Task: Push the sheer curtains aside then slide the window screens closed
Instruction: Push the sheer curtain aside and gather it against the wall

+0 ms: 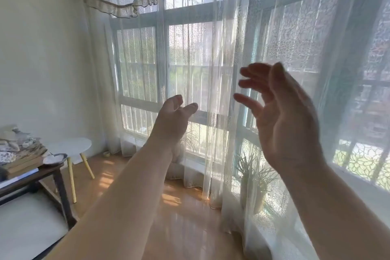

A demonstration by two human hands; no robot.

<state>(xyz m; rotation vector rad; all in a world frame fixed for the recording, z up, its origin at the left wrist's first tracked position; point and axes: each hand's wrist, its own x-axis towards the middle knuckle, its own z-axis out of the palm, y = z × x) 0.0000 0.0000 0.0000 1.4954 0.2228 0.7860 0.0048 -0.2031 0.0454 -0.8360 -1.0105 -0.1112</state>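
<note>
White sheer curtains [213, 82] with a lacy pattern hang over the whole window, from the top down to the floor. Behind them show the white window frames [162, 65] and panes; I cannot make out the screens through the cloth. My left hand [173, 120] is raised in front of the middle curtain, fingers loosely curled, holding nothing. My right hand [280, 116] is higher and nearer the window, palm turned left, fingers spread, close to the curtain fold but not gripping it.
A potted plant [255, 179] stands behind the curtain on the low sill. At the left are a small white round table with yellow legs [71, 148] and a dark wooden table [31, 177] stacked with books. A ruffled valance [135, 2] sags across the top.
</note>
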